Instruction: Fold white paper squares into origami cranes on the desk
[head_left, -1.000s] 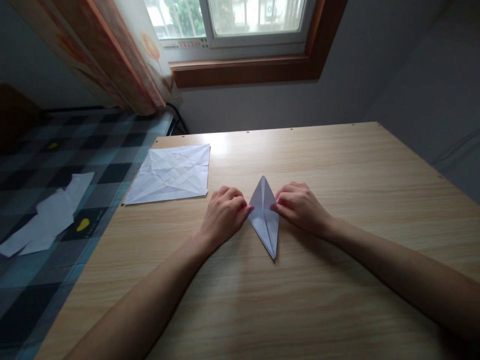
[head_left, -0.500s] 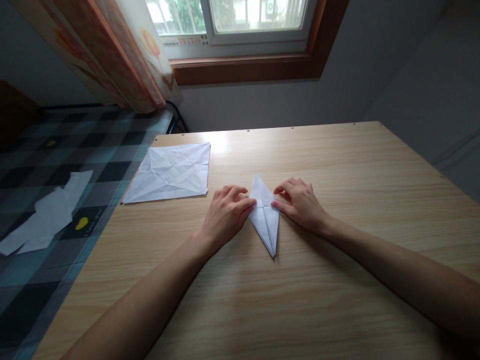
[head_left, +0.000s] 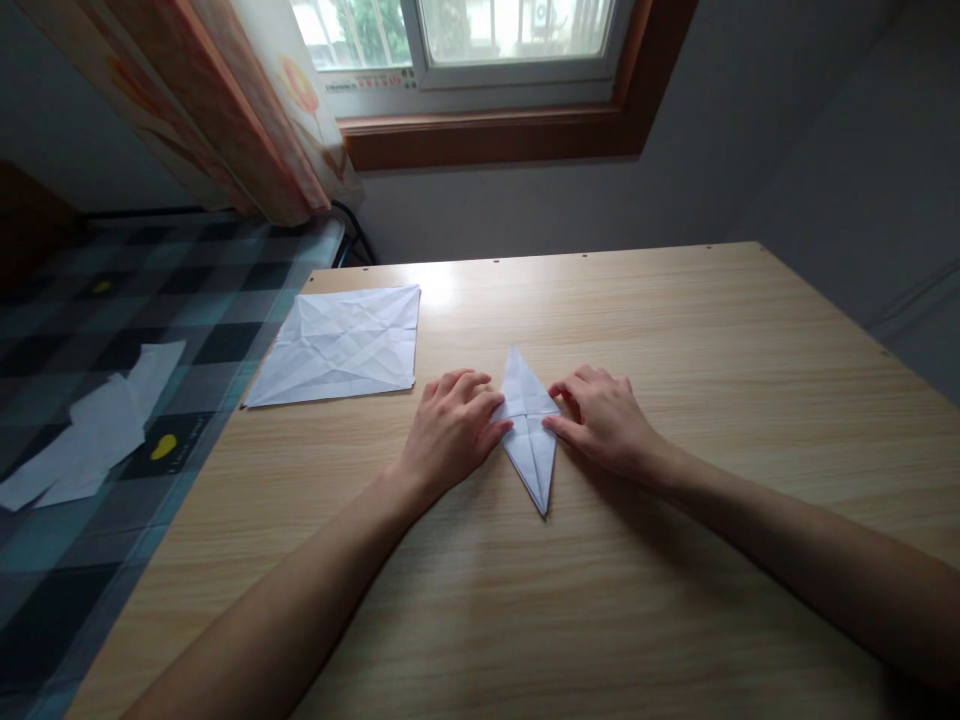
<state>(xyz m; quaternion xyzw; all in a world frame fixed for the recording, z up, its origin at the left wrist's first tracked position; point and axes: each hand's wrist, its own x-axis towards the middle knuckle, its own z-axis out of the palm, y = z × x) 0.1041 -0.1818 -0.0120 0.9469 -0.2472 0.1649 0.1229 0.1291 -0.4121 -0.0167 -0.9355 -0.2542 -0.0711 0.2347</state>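
A white sheet of paper folded into a narrow diamond (head_left: 531,440) lies on the wooden table, one point toward the window and the other toward me. Creases run down its lower half and across its middle. My left hand (head_left: 455,422) grips the diamond's left corner between thumb and fingers. On the opposite side, my right hand (head_left: 600,418) has its thumb on the right corner, with the fingers curled at the paper's edge. Both hands rest low, close to the tabletop.
Creased square paper (head_left: 341,345) lies at the table's (head_left: 712,560) far left corner. Left of the table, torn white paper pieces (head_left: 97,435) lie on a checked bedspread (head_left: 45,570). Beyond the table are a window (head_left: 517,45) and an orange curtain (head_left: 247,110).
The folded paper has turned slightly, its near point shifting a little left. My right hand has moved slightly down, and my left fingers have come onto the paper's left corner.
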